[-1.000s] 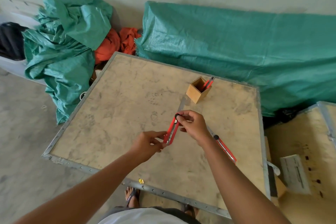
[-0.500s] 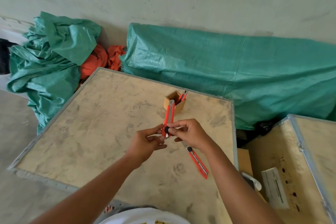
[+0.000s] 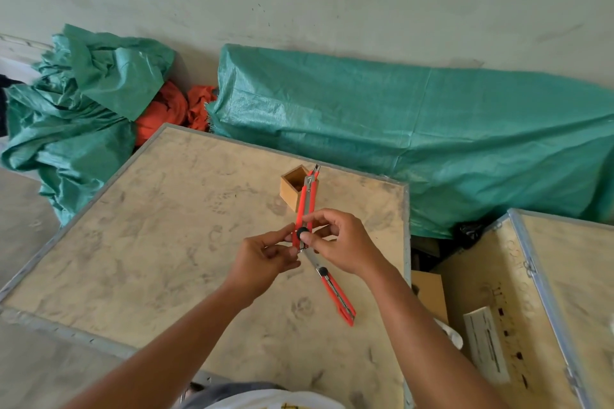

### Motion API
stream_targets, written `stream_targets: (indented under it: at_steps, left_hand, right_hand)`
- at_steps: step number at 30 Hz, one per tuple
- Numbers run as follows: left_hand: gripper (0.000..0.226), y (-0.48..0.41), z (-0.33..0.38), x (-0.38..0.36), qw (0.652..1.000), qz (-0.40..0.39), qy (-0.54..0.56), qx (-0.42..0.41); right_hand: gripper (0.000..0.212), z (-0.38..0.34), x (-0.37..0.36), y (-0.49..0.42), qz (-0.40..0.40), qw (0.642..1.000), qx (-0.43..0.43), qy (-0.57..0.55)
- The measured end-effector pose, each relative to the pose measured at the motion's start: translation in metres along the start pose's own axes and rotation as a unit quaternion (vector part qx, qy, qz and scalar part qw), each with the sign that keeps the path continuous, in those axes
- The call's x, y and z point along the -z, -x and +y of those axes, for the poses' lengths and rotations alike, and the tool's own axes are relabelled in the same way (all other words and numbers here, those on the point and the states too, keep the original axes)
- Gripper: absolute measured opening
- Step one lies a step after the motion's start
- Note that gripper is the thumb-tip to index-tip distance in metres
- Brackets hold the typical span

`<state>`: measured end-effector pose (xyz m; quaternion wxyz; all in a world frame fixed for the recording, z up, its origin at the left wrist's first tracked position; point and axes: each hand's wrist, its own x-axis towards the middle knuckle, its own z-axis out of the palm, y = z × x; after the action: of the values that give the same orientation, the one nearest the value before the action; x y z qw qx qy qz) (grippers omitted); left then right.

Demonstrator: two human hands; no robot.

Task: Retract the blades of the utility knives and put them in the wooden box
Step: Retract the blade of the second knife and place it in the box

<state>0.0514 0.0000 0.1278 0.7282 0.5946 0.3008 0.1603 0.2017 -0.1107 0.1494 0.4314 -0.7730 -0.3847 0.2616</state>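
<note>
Both hands hold one red utility knife (image 3: 306, 206) upright over the crate top, its tip pointing away toward the wooden box (image 3: 294, 188). My left hand (image 3: 265, 259) pinches the knife's lower end. My right hand (image 3: 342, 244) grips its body with the thumb on the black slider knob. No blade shows past the tip. Another red utility knife (image 3: 335, 294) lies on the crate top near my right wrist, a length of blade sticking out. The small open wooden box stands further back with a red knife (image 3: 315, 171) sticking out of it.
The work surface is a plywood crate top (image 3: 166, 242) with metal edging. A second crate (image 3: 548, 309) with a white paper label stands to the right. Green tarps (image 3: 415, 129) and orange cloth (image 3: 166, 109) lie along the wall behind.
The held knife has swung from slanting over the crate top to standing upright in front of the box. Its long extended blade is no longer visible. The camera view tilted up.
</note>
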Motion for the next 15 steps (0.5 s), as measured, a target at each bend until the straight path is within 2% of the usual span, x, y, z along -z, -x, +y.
stream_targets:
  at_steps: [7, 11, 15]
  left_hand:
    - [0.044, -0.01, 0.007, 0.006, 1.0, -0.012, -0.013, -0.009]
    - [0.043, -0.018, 0.011, 0.008, 0.999, -0.021, -0.017, -0.018]
    - [0.045, -0.028, 0.011, 0.011, 0.999, -0.017, -0.025, -0.015]
  right_hand:
    - [0.02, -0.003, -0.005, -0.004, 0.057, 0.998, 0.013, 0.012]
    - [0.023, -0.001, -0.004, -0.012, 0.037, 0.999, 0.018, -0.011]
    - [0.02, 0.002, -0.012, -0.022, 0.073, 0.997, 0.015, -0.007]
